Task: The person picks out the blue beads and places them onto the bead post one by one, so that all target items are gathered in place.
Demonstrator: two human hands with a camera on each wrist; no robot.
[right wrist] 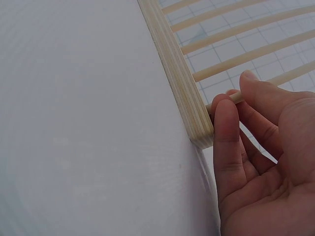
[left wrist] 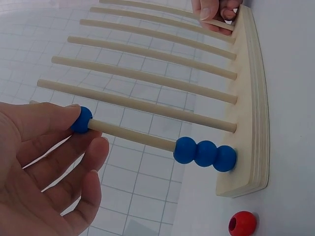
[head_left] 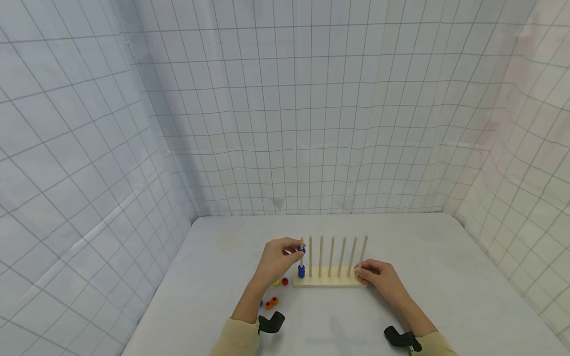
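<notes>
Blue bead (left wrist: 81, 119) was on the left-end rod (left wrist: 130, 134), up near the tip, with a bit of rod showing past it. Left hand (head_left: 276, 258) had it: thumb and fingers pinching the bead, the other fingers loosely bent below, off the rod. Three blue beads (left wrist: 204, 153) sat on the same rod, stacked in contact, lowest one down at the base board (head_left: 329, 282). Clear stretch of bare rod between that stack and the pinched bead.

Base board lay flat on the bench (head_left: 414, 252), seven wooden rods standing up from it in a row; other six carried no beads. Right hand (head_left: 383, 278) was at the opposite end, fingers and thumb gripping the right-end rod (head_left: 363, 251) low down, close to the board.

Loose beads on the bench, left side: red bead (head_left: 285, 281) just beside the board's left end, yellow bead (head_left: 276, 283) next to it, partly covered by the left hand. Two orange beads (head_left: 274, 300) lay closer to the person, near each other; another blue piece (head_left: 261, 303) mostly hidden by the left forearm, couldn't tell its shape. Pale yellow sleeves (head_left: 238, 338), black mount (head_left: 271, 322) at the left wrist, similar one at the right. White grid-lined sheeting (head_left: 311, 99) hung behind and at both sides.
</notes>
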